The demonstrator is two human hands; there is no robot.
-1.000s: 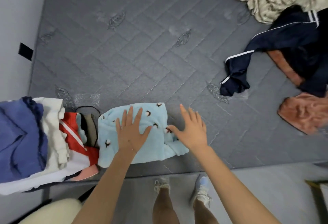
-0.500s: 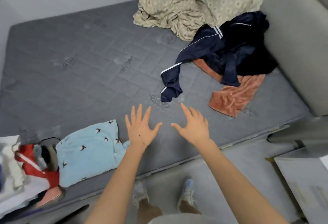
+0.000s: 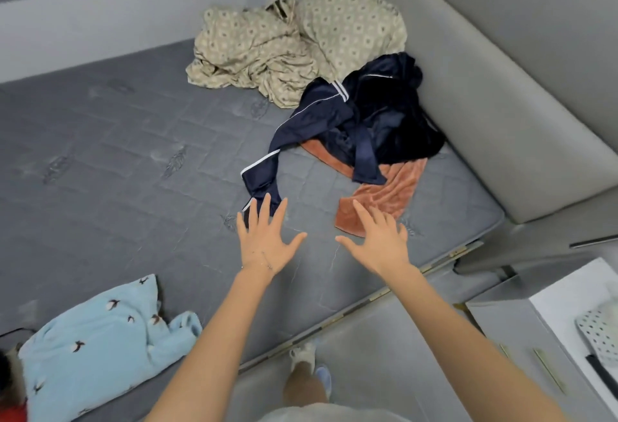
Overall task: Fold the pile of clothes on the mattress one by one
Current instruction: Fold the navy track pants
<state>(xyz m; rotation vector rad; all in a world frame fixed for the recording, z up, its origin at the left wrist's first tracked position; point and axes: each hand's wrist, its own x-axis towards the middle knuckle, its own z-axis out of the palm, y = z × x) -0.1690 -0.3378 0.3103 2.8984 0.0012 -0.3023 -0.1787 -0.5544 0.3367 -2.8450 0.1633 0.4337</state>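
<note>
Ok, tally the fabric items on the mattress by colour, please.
Light blue: 1, folded garment
Navy: 1, white-striped garment
Orange: 1, cloth
Beige patterned: 1 heap, possibly more pieces
Red: 1, sliver at the frame edge
Total: 5

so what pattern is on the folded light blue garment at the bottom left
Small dark birds scattered over the light blue garment, seen in the head view.

Navy jacket [image 3: 368, 124] crumpled atop orange cloth [image 3: 384, 197]; folded blue garment [image 3: 97, 348] near mattress [image 3: 117, 154] edge.
</note>
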